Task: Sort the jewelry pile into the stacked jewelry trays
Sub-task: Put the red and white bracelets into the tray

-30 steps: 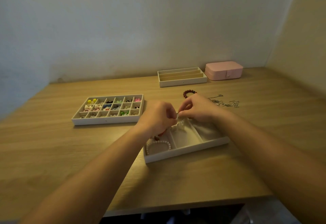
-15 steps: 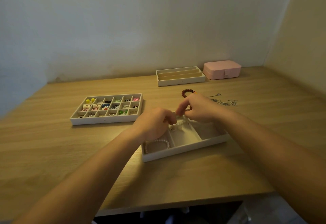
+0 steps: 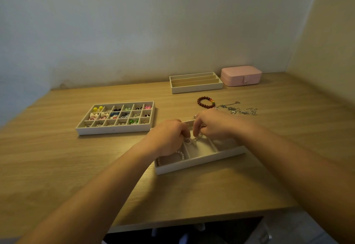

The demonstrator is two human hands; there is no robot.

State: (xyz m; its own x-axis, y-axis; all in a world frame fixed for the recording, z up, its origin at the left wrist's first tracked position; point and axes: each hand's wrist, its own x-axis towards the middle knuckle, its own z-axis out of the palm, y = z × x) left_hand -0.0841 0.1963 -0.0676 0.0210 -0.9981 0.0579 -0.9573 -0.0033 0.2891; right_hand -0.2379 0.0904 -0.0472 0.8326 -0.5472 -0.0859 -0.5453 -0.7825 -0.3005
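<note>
Over tray (image 3: 199,161) middle: left hand (image 3: 169,137), right hand (image 3: 212,126) lowered bracelet (image 3: 189,140) inside.

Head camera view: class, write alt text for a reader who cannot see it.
The left hand and right hand pinch a jewelry piece over a white tray holding a pearl bracelet, on a table. Beyond lie a tray of colourful trinkets, a red bracelet, chains, a slotted tray and a pink box.

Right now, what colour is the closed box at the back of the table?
The box is pink, seen in the head view.
</note>
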